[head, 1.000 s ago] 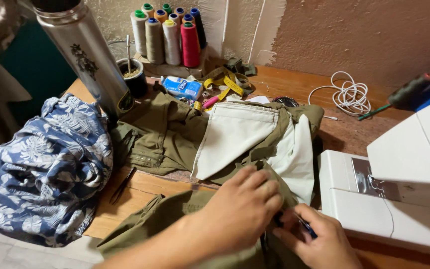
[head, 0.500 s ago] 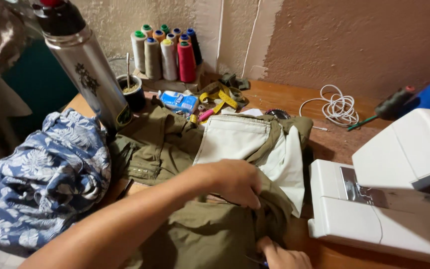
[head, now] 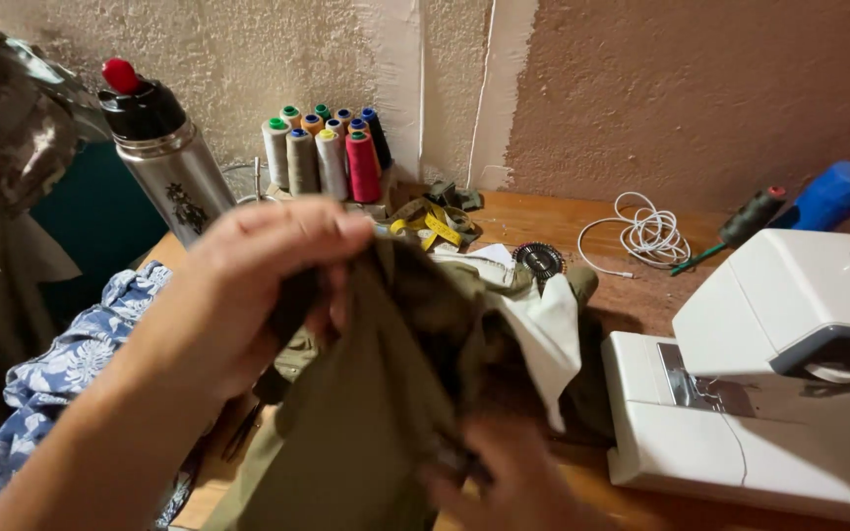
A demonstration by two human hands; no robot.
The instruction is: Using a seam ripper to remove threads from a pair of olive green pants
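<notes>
Left hand (head: 248,285) is up close to us and its fingers are pinched shut on a fold of the olive green cloth (head: 386,413), lifting it off the desk. Our right hand (head: 518,482) is lower, by the near edge of the desk, and it grips the same cloth from below, though the cloth hides most of its fingers. A white lining piece (head: 548,334) hangs from the cloth on the right side. Just to the right sits the white sewing machine (head: 769,393), taking up the right end of the desk. On the left edge lies a blue flowered shirt (head: 71,379). Farther back we see a steel flask (head: 174,172) with a red button on top, and behind it a bunch of thread cones (head: 327,152) stand against the wall near the back edge. A yellow tape measure (head: 430,226) lies by them. A white cord (head: 646,236) is coiled on the wood (head: 543,211) at the back, with a dark spool (head: 755,214) and a blue thing (head: 833,195) near the right back corner. We think the lifted cloth could swing and knock the flask over, or catch on the machine. It could also slip if our pinch gets loose.
</notes>
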